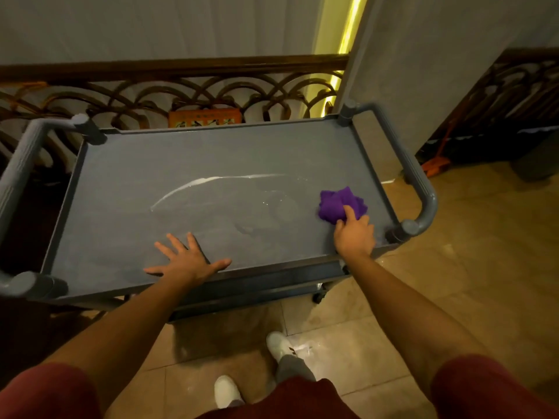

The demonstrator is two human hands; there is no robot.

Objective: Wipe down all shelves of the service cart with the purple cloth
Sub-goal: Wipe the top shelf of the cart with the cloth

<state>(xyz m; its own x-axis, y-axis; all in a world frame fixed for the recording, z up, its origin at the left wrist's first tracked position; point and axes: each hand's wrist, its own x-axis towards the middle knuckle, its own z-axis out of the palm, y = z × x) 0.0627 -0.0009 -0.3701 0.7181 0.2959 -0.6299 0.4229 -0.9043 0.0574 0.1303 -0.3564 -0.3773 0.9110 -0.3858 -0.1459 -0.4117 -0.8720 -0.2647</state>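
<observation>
purple cloth (341, 204) sits bunched under the right hand (354, 235) near the cart's right handle (423, 189); left hand (187, 261) lies flat, spread wide. the wet streak (211, 182) may get missed.

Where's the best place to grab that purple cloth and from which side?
Pinch the bunched top of the purple cloth from above and from the near side, where the right hand already rests on it. It lies crumpled in a raised heap, so its folds offer something to grip.
</observation>
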